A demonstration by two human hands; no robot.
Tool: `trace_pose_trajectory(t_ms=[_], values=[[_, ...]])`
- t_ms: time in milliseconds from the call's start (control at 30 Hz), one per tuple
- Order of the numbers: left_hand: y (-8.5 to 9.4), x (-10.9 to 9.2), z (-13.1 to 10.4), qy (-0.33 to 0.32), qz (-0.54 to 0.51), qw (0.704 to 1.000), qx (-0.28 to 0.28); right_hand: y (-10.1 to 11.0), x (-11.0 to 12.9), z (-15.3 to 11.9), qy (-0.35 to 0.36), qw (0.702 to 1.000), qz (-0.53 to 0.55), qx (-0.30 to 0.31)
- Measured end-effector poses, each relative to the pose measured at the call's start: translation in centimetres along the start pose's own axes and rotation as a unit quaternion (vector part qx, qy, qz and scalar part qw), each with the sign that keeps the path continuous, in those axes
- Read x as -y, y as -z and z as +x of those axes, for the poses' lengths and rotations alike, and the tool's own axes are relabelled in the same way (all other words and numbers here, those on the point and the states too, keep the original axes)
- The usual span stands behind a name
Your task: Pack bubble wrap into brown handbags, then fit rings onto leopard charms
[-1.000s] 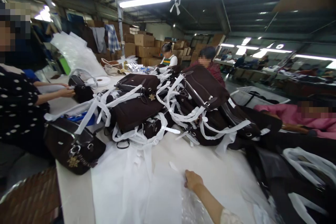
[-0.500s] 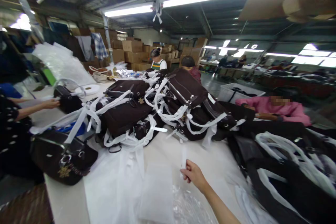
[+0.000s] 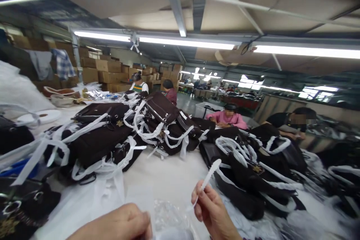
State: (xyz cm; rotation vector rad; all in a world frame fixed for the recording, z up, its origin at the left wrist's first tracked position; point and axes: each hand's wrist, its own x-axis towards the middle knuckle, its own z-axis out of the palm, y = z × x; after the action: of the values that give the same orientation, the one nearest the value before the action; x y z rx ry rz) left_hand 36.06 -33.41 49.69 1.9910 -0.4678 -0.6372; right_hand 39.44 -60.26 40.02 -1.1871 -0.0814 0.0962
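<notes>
Right hand (image 3: pixel 206 204) pinches a white strip (image 3: pixel 211 172), raised upright.

No readable text or labels anywhere.

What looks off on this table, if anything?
Dark bags lie askew in uneven heaps, white-wrapped handles tangled; clear plastic is crumpled beside the left hand. Untidy, but no visible spill or damage. White strip in the right hand looks intact.
</notes>
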Motion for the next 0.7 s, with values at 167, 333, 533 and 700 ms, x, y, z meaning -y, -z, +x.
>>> trace_pose_trajectory(t_ms=[167, 333, 533, 700], values=[[-3.2, -1.3, 1.9, -0.078, 0.012, 0.991, -0.112, -3.2, 1.2, -1.6, 0.046, 0.998, 0.016, 0.034], [-6.1, 0.5, 4.0, -0.149, -0.073, 0.983, -0.079, -6.1, -0.1, -2.2, 0.086, 0.995, -0.027, 0.05], [-7.0, 4.2, 3.9, -0.079, -0.054, 0.991, -0.089, -6.6, -0.7, -2.3, 0.044, 0.998, 0.014, -0.049], [-5.6, 3.4, 3.2, -0.099, -0.059, 0.987, -0.11, -5.9, -0.8, -3.2, -0.056, 0.998, -0.007, -0.01]])
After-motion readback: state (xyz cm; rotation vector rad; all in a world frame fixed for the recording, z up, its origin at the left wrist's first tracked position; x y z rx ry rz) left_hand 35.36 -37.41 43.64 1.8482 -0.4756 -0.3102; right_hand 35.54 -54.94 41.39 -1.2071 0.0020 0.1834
